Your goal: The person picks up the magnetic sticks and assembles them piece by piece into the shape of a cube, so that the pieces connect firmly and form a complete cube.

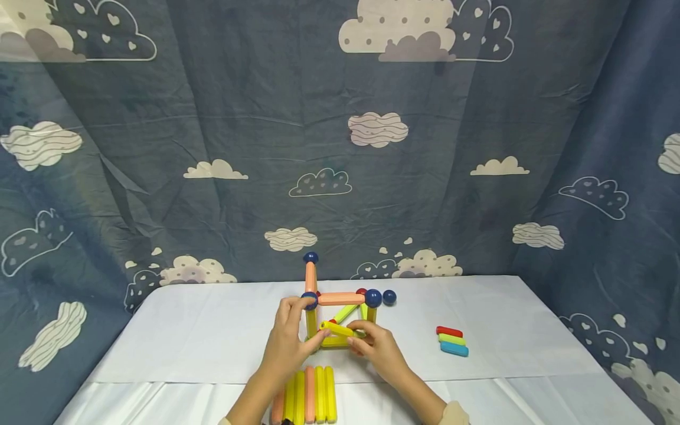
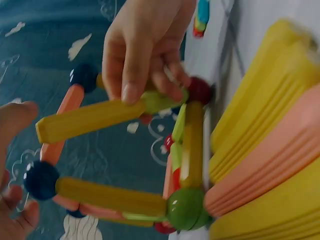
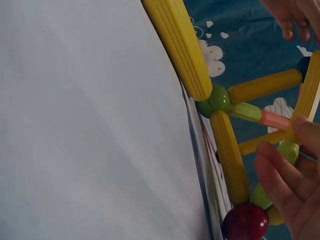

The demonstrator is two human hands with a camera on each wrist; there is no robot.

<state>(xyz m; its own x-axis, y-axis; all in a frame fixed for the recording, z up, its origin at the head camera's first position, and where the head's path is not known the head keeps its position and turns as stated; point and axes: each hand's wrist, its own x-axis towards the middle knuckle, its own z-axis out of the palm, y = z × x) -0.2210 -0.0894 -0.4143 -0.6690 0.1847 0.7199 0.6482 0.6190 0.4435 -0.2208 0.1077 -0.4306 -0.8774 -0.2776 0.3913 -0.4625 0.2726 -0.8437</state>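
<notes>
A frame of sticks and balls stands on the table, with a blue ball (image 1: 310, 300) at its near left upper corner and another blue ball (image 1: 373, 298) at the right. An orange stick (image 1: 341, 298) spans these two balls. My right hand (image 1: 381, 349) pinches a loose yellow stick (image 2: 90, 121) between thumb and fingers, slanting inside the frame's near side. Fingertips of my left hand (image 1: 287, 335) are at the left blue ball, its thumb near the stick's free end. Low down, a green ball (image 2: 187, 207) and a dark red ball (image 3: 245, 221) join yellow sticks.
Yellow and orange sticks (image 1: 320, 394) lie in a row in front of the frame. To the right are short red (image 1: 449, 332), green (image 1: 452, 339) and blue (image 1: 454, 349) sticks. A further blue ball (image 1: 389, 297) shows beside the frame. A cloud-patterned curtain (image 1: 255, 130) hangs behind.
</notes>
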